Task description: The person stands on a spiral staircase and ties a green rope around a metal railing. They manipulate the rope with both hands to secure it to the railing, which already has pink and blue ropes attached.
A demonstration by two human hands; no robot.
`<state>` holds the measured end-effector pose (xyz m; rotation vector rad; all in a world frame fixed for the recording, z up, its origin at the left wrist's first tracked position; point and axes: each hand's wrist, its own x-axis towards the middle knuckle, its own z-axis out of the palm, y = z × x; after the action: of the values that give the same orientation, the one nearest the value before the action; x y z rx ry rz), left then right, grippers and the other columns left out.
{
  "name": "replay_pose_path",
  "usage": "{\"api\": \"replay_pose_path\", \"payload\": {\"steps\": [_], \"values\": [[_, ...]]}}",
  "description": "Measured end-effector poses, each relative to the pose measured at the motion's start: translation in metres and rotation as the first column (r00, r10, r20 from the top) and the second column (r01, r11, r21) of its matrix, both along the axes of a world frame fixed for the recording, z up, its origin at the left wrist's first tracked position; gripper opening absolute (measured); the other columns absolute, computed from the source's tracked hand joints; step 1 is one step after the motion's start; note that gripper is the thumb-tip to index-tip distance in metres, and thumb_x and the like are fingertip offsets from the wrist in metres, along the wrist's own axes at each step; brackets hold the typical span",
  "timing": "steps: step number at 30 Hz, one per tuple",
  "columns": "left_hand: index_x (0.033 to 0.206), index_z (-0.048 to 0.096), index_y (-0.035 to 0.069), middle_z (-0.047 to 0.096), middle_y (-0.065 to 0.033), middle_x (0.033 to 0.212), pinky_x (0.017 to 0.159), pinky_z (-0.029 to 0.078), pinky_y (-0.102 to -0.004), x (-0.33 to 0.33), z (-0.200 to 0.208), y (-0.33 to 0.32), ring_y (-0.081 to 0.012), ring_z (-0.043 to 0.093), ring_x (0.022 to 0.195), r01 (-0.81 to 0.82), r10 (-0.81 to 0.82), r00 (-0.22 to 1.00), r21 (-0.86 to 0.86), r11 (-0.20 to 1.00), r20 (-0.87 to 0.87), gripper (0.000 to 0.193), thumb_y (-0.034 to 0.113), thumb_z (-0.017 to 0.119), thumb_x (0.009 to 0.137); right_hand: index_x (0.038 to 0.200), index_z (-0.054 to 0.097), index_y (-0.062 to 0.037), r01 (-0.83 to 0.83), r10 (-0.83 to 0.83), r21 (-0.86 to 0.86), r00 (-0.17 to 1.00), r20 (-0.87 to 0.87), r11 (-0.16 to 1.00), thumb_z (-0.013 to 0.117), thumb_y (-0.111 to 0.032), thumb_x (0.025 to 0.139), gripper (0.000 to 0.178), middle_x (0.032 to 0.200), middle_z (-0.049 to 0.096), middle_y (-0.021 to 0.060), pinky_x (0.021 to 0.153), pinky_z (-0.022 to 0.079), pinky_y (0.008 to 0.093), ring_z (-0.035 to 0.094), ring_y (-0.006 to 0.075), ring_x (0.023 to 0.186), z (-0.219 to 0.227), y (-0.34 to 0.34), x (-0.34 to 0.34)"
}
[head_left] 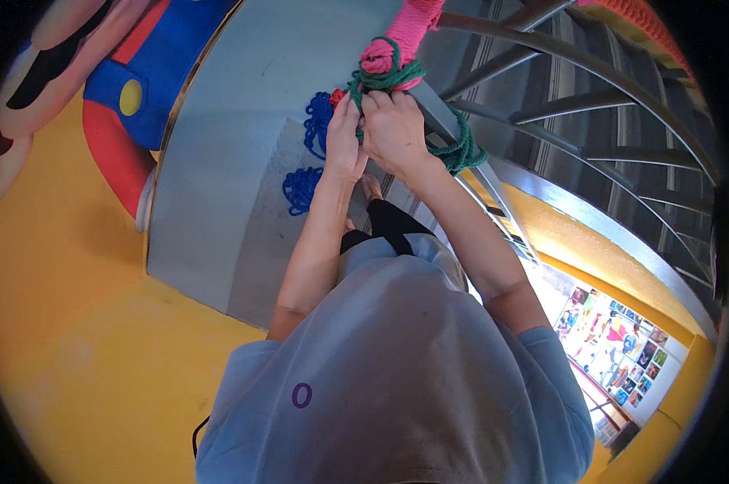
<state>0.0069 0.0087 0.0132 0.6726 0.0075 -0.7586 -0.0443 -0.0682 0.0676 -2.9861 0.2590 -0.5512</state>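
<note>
Shirt at 6 o'clock, nearest. Left hand and right hand together at 12, both clamped on green rope, which loops round pink rope; fingertips partly hidden. Slack green bundle at 1–2, by metal railing. Blue coils at 10; stairs beyond, at 2. Risk: loops could slacken if either hand eases off; bundle could snag on railing, tugging them crooked.
</note>
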Motion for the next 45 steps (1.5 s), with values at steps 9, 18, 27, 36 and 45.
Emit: {"api": "replay_pose_path", "payload": {"steps": [9,18,27,36,45], "values": [[0.100,0.055,0.002,0.059,-0.0043,0.090,0.070,0.044,-0.0233,0.006,-0.017,-0.024,-0.0080,0.053,0.080,-0.177,0.068,0.961,0.407,0.896,0.267,0.013,0.013,0.053,0.093,0.109,0.058,-0.0067,-0.019,-0.028,0.384,0.993,0.116,0.923,0.062,-0.005,0.075,0.034,0.106,0.061,0.0099,0.081,0.045,0.0409,0.057,0.0323,0.091,0.003,-0.007,-0.022],[0.085,0.052,0.005,0.050,-0.0029,0.064,0.034,0.027,-0.0268,0.022,-0.008,-0.033,-0.0112,0.041,0.042,0.043,0.043,0.980,0.419,0.907,-0.195,0.004,0.007,0.050,0.088,0.104,0.059,-0.0064,0.335,-0.083,0.932,0.934,-0.348,-0.141,0.055,-0.008,0.083,0.022,0.112,0.059,0.0111,0.089,0.045,0.0370,0.060,0.0228,0.095,-0.061,0.033,-0.064],[0.083,0.045,0.012,0.042,-0.0031,0.061,0.035,0.025,-0.0257,0.071,-0.018,-0.037,-0.0129,0.036,0.043,0.363,-0.091,0.907,0.657,0.661,-0.410,0.012,0.015,0.040,0.093,0.113,0.057,-0.0070,-0.382,-0.396,-0.142,0.914,0.091,-0.913,0.058,-0.029,0.084,0.037,0.116,0.058,0.0111,0.096,0.042,0.0401,0.054,0.0269,0.104,-0.121,0.005,0.017],[0.088,0.057,0.003,0.061,-0.0166,0.083,0.049,0.046,-0.0392,0.077,-0.051,-0.030,-0.0332,0.061,0.067,0.050,-0.467,0.884,0.984,0.173,0.037,0.014,0.016,0.052,0.086,0.115,0.057,-0.0111,-0.441,-0.450,-0.138,0.892,0.042,-0.887,0.059,-0.033,0.085,0.037,0.117,0.059,0.0078,0.095,0.043,0.0407,0.055,0.0246,0.107,-0.151,0.013,0.019],[0.099,0.053,-0.007,0.061,-0.0287,0.097,0.083,0.045,-0.0476,0.015,-0.003,-0.051,-0.0446,0.058,0.096,-0.513,-0.432,0.773,0.859,0.005,0.464,0.033,0.020,0.062,0.082,0.123,0.053,-0.0094,-0.517,-0.517,-0.016,0.856,0.017,-0.856,0.054,-0.033,0.090,0.040,0.127,0.055,0.0083,0.100,0.041,0.0375,0.052,0.0227,0.116,-0.147,0.006,0.007]]}}
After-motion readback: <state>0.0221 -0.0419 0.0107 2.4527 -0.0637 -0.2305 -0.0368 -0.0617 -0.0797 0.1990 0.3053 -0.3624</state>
